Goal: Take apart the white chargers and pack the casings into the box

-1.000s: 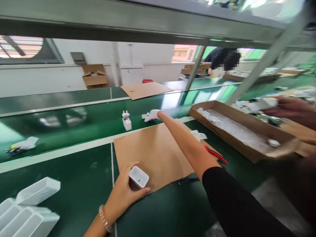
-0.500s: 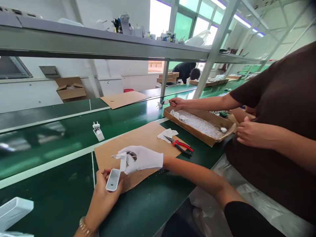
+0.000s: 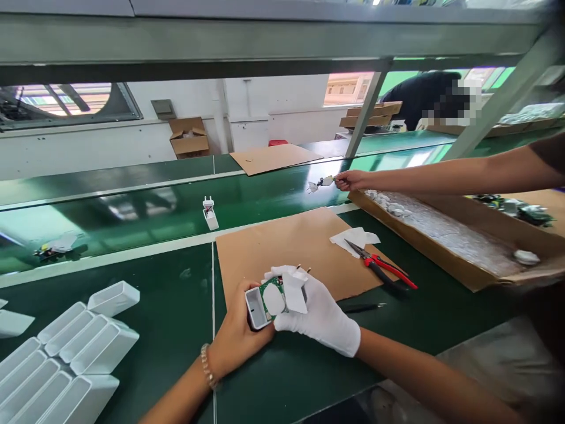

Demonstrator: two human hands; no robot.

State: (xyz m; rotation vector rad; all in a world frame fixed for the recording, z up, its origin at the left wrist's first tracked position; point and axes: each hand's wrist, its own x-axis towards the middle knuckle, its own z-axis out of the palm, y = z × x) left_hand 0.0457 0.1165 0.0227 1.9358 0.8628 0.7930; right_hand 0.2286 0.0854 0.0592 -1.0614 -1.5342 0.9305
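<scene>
A white plastic housing [image 3: 257, 308] is held in my bare left hand [image 3: 236, 338], its open end facing right. My gloved right hand [image 3: 320, 312] grips a green circuit board [image 3: 268, 292] with a white round pad and a white flap. One end of the board meets the mouth of the housing. Two metal pins stick up by the gloved fingers. Beneath and behind both hands lies a brown cardboard sheet [image 3: 291, 238]. Red-handled pliers [image 3: 379, 263] rest on its right side, over white scraps [image 3: 353, 237]. A dark pen-like tool [image 3: 362, 307] lies nearer me.
Several white housings [image 3: 83, 347] stand at the left. On the green belt are a white plug unit [image 3: 210, 214] and a circuit assembly [image 3: 55, 246]. Another person's hand [image 3: 351, 179] holds a part above the belt, beside a cardboard tray [image 3: 424, 250]. A shelf beam [image 3: 220, 44] spans above.
The view has turned left and down. The circuit board now shows, up against the housing between my hands. The other person's hand still holds its part.
</scene>
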